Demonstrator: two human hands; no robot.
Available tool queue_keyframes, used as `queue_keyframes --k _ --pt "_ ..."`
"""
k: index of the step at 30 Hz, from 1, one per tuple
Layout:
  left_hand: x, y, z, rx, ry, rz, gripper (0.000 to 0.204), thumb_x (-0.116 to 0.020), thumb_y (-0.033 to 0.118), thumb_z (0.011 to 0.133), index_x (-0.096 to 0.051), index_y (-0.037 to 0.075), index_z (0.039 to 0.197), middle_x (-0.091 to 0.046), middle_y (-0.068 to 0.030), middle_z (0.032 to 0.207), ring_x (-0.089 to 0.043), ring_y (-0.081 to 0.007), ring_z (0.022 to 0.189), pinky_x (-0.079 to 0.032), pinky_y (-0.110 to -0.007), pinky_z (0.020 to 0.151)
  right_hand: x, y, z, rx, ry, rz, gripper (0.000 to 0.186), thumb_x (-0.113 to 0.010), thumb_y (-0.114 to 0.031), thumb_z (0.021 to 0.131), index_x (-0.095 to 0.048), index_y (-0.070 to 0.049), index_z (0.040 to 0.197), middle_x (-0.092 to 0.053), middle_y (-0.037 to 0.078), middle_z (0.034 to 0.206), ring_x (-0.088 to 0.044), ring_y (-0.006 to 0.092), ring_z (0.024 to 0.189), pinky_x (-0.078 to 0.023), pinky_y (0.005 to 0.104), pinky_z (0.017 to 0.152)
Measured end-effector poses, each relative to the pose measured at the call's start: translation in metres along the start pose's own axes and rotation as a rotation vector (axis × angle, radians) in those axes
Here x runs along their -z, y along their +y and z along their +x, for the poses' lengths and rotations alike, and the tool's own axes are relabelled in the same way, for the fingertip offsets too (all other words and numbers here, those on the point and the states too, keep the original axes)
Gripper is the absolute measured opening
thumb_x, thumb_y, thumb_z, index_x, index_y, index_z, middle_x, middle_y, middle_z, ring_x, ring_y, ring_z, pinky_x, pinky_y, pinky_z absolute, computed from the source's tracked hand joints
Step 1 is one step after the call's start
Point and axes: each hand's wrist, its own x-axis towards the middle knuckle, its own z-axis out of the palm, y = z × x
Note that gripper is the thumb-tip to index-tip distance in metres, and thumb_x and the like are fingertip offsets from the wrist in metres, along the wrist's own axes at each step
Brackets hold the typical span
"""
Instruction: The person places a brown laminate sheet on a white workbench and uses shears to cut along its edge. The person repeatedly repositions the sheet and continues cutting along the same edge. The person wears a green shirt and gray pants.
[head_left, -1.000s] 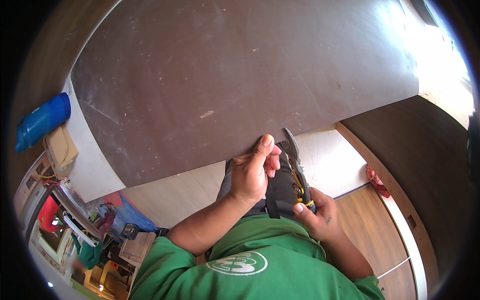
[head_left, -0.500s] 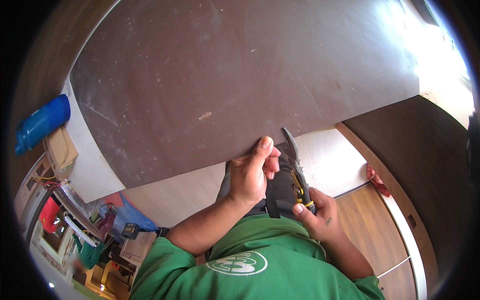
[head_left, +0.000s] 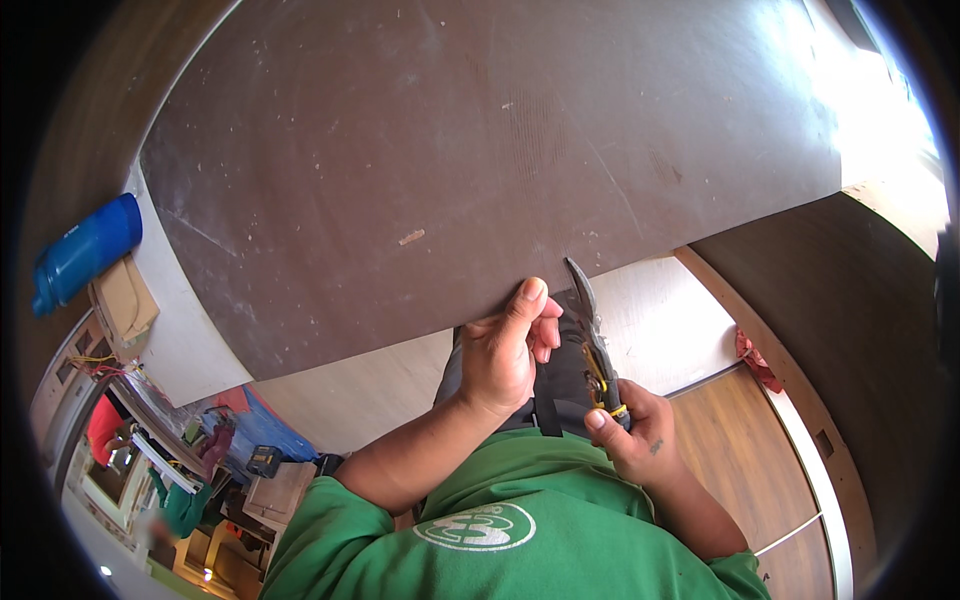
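Observation:
A large dark brown laminate sheet (head_left: 400,140) with scuffs and pale specks spreads across the upper view. Its near edge is pinched in my left hand (head_left: 500,355), with the thumb on top and the fingers curled beneath. Just right of that, my right hand (head_left: 640,430) grips the yellow-trimmed handles of tin snips (head_left: 592,325). The dark jaws point up and away from me, with the tip over the sheet's near edge. Whether the jaws bite into the sheet I cannot tell. Part of the handles is hidden in my palm.
On the left, a blue bottle (head_left: 88,253) lies near tan board pieces (head_left: 125,300). A pale panel (head_left: 660,310) and wooden boards (head_left: 750,450) lie below the sheet. A red cloth (head_left: 757,360) sits at the right. At lower left is a black-and-yellow battery (head_left: 263,461) beside blue sheeting.

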Motion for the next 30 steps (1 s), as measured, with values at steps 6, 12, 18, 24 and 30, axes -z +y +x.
queue_keyframes --k 6,12,18,24,30 --pt "0.0022 0.0023 0.0000 0.010 -0.027 0.021 0.034 -0.071 0.031 0.109 -0.074 0.004 0.090 -0.068 -0.0062 0.074 -0.063 -0.0146 0.060 -0.045 -0.027 0.051 -0.0008 -0.0063 0.0024 -0.012 -0.009 0.004 0.046 -0.084 -0.037 0.095 -0.071 0.006 0.103 -0.062 0.009 0.074 -0.055 0.0135 0.071 -0.049 0.0323 0.066" --pt "-0.0010 0.0019 -0.0016 0.005 0.005 0.030 0.035 -0.070 0.032 0.110 -0.073 0.004 0.089 -0.068 -0.0062 0.074 -0.063 -0.0148 0.059 -0.045 -0.027 0.051 -0.0004 -0.0047 0.0019 0.023 -0.007 -0.020 0.046 -0.084 -0.037 0.095 -0.071 0.006 0.102 -0.061 0.009 0.075 -0.054 0.0138 0.071 -0.048 0.0323 0.066" --pt "0.0026 0.0024 -0.0011 -0.001 -0.038 0.027 0.036 -0.070 0.032 0.110 -0.073 0.003 0.089 -0.068 -0.0063 0.076 -0.062 -0.0155 0.059 -0.044 -0.027 0.051 -0.0018 -0.0048 0.0018 -0.009 0.016 -0.005 0.047 -0.085 -0.037 0.095 -0.070 0.006 0.104 -0.060 0.008 0.075 -0.052 0.0140 0.070 -0.047 0.0328 0.065" --pt "0.0014 0.0031 -0.0024 0.007 -0.020 0.034 0.036 -0.070 0.033 0.110 -0.073 0.003 0.088 -0.068 -0.0066 0.075 -0.062 -0.0158 0.059 -0.044 -0.028 0.051 -0.0015 -0.0073 0.0051 -0.007 0.002 -0.035 0.049 -0.085 -0.038 0.094 -0.070 0.007 0.105 -0.059 0.008 0.074 -0.052 0.0140 0.070 -0.047 0.0324 0.065" --pt "0.0024 0.0036 -0.0023 0.012 -0.025 0.034 0.037 -0.070 0.033 0.110 -0.073 0.003 0.088 -0.068 -0.0068 0.074 -0.062 -0.0157 0.059 -0.044 -0.028 0.051 -0.0012 -0.0094 0.0047 0.055 0.014 -0.045 0.048 -0.086 -0.037 0.094 -0.070 0.007 0.104 -0.059 0.008 0.074 -0.052 0.0135 0.070 -0.047 0.0325 0.064"
